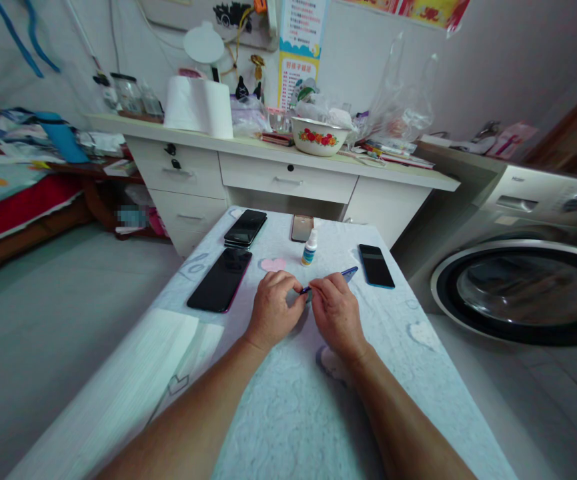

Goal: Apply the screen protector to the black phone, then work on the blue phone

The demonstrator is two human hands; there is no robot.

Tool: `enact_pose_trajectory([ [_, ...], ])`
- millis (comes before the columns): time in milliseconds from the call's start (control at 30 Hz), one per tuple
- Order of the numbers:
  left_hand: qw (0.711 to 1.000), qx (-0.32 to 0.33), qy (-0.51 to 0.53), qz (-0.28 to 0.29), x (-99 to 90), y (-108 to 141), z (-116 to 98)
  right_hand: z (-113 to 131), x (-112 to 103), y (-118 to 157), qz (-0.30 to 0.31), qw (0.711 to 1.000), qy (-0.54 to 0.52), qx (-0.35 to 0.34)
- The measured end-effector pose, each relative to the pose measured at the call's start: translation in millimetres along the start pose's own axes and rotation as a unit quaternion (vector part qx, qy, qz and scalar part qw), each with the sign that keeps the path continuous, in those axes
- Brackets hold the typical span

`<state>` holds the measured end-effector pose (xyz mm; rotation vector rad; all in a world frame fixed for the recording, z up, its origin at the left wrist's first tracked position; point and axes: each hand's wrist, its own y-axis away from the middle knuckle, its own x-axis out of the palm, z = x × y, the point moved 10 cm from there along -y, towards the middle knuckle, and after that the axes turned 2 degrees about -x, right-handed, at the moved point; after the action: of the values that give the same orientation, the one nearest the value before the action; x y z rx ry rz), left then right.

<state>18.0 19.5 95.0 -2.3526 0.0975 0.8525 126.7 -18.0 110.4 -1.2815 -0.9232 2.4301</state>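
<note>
Over the middle of the table, my left hand (277, 303) and my right hand (335, 312) hold a blue smartphone (351, 273) between them. The phone is tilted, with its edge toward me, and the fingers hide most of it. My left thumb and index finger pinch its left end; my right fingers are closed around its middle. Just beyond the hands stands a small white spray bottle (309, 249) with a blue and yellow label. To the left lies a large black smartphone (221, 280), screen up. A phone in a blue case (377, 266) rests on the right.
A stack of phones (246, 228) and a brownish phone or case (302, 228) lie at the table's far end. Folded white cloth or paper (133, 373) covers the left edge. Behind stands a white desk (288, 179) with an enamel bowl (319, 137); a washing machine (518, 227) is at right.
</note>
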Motion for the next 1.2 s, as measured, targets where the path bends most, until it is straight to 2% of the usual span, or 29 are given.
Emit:
enact_pose_trajectory([
  [400,1.0,0.004,-0.008,0.012,0.4,-0.5,-1.1,-23.7,-12.8,-2.4,-0.044,0.998,0.032,0.04],
  [533,1.0,0.004,-0.012,0.012,1.0,-0.1,-1.6,-19.8,-11.7,-2.3,-0.04,0.998,0.033,0.038],
  [867,1.0,-0.008,-0.009,0.021,3.4,-1.4,-0.1,8.3,6.5,1.6,0.017,0.999,-0.023,-0.015],
  [1200,1.0,-0.002,-0.01,0.02,3.5,-1.2,-0.7,8.9,7.0,2.0,0.021,0.999,-0.028,-0.016],
])
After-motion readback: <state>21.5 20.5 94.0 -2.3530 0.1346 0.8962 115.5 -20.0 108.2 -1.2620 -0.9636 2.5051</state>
